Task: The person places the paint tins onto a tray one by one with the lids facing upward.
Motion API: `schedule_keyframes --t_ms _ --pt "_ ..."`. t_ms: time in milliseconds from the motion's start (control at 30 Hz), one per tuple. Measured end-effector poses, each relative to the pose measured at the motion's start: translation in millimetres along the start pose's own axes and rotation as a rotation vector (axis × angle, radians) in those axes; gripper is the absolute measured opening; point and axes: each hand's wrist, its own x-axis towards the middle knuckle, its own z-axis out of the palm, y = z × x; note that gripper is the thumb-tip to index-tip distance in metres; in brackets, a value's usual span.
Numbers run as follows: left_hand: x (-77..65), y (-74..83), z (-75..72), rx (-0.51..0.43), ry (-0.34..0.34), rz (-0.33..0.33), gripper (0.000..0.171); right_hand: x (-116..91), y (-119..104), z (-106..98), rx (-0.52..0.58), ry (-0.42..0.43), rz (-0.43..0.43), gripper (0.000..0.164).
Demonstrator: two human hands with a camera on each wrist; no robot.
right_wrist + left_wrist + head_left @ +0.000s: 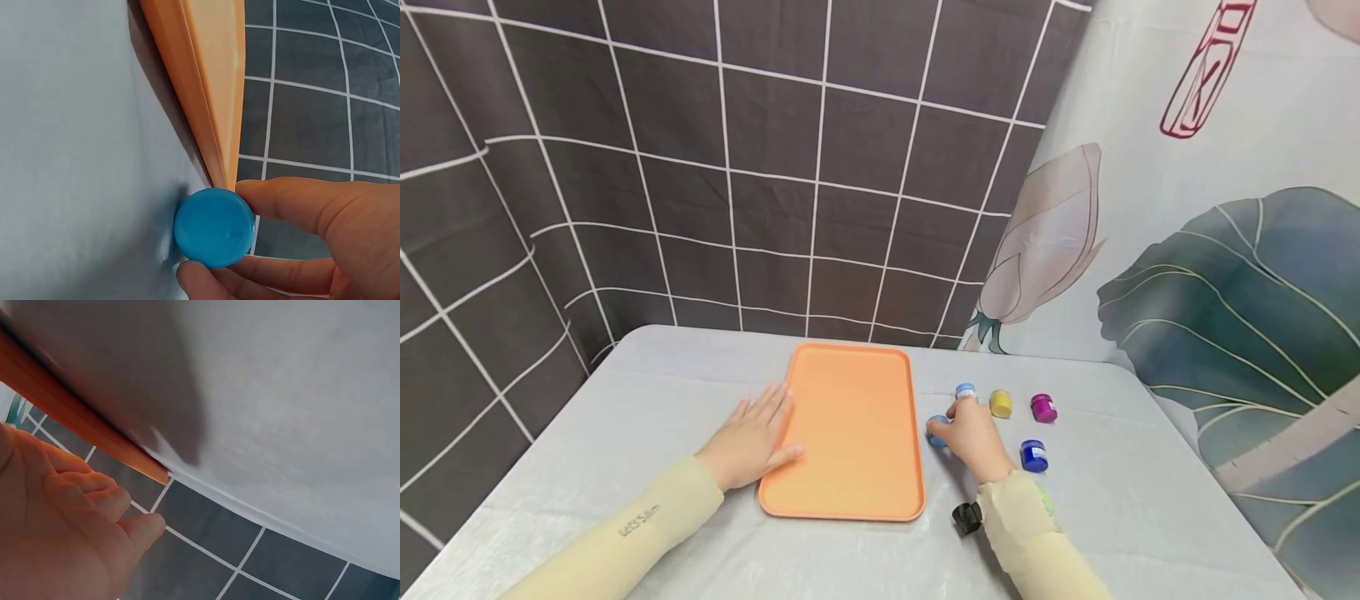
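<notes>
An orange tray [853, 433] lies lengthwise on the table. My left hand [751, 440] rests at its left rim with the fingers straight and spread. Just right of the tray, my right hand [973, 437] pinches a small light-blue paint jar [937, 431] between thumb and fingers. The right wrist view shows that jar's round blue lid [214, 227] close to the tray's side. Another light-blue jar [966, 391] stands just beyond the right hand. Further right are a yellow jar [1001, 404], a magenta jar [1043, 408] and a dark blue jar [1033, 456].
A green thing [1047, 502] is mostly hidden behind the right sleeve. A black wrist camera [967, 518] sits beside that sleeve. The pale table cloth [647, 400] reaches back to a dark gridded curtain [775, 208]; a flower-printed curtain [1150, 275] hangs at the right.
</notes>
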Motion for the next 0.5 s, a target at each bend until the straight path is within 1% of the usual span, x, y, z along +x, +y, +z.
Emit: schedule_keyframes --t_ms 167,367,500 --pt "-0.2 -1.6 2.1 0.003 -0.029 0.000 0.080 0.0 0.0 3.6 0.020 0.006 0.006 0.025" --pt "-0.7 -2.5 0.7 -0.011 -0.059 0.000 0.080 0.6 1.8 4.1 0.056 0.008 -0.004 0.020" --pt "-0.5 -3.1 0.5 -0.020 -0.080 -0.003 0.081 1.3 2.6 4.3 0.080 0.009 -0.006 0.022"
